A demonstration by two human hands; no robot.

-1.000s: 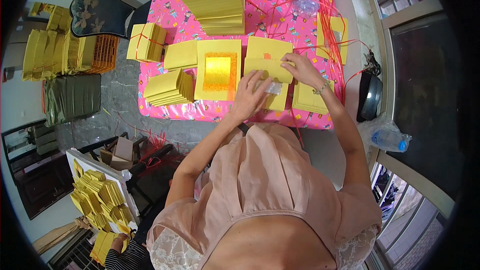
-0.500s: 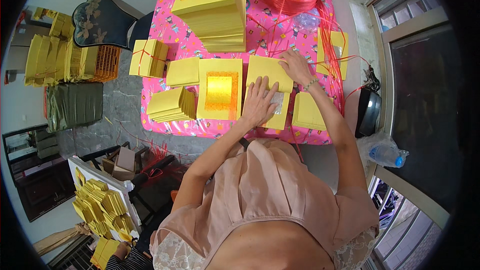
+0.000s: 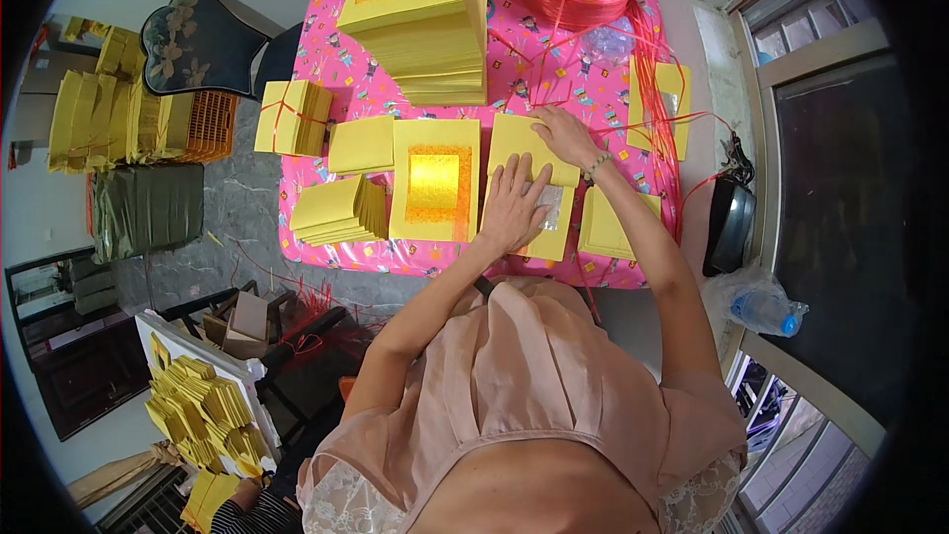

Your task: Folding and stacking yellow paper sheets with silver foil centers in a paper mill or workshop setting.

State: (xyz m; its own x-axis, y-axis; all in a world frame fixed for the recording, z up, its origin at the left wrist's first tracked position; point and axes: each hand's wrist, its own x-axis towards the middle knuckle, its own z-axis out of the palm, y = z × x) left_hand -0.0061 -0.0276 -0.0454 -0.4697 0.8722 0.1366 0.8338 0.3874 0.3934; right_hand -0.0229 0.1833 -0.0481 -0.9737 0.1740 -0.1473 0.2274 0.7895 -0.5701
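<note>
A yellow paper sheet (image 3: 510,136) lies in front of me, its far part folded over and a silvery patch (image 3: 553,206) showing on the near part. My left hand (image 3: 515,204) rests flat on it, fingers spread, across the fold's near edge. At the fold's far right edge, my right hand (image 3: 570,138) presses down with fingers stretched out. Left of these is a flat yellow sheet with a gold and orange panel (image 3: 435,185). Folded yellow papers (image 3: 336,211) fan out further left, near another folded piece (image 3: 361,144). More folded paper (image 3: 605,225) sits below my right forearm.
A tall stack of yellow paper (image 3: 445,64) and a red twine coil (image 3: 573,0) occupy the table's far side. A red-tied bundle (image 3: 284,119) stands at the left. Red strands (image 3: 652,89) hang along the right. Another person's sleeve (image 3: 259,512) shows at lower left.
My right hand has slid left along the far edge of the folded sheet. My left hand stays nearly in place on the paper.
</note>
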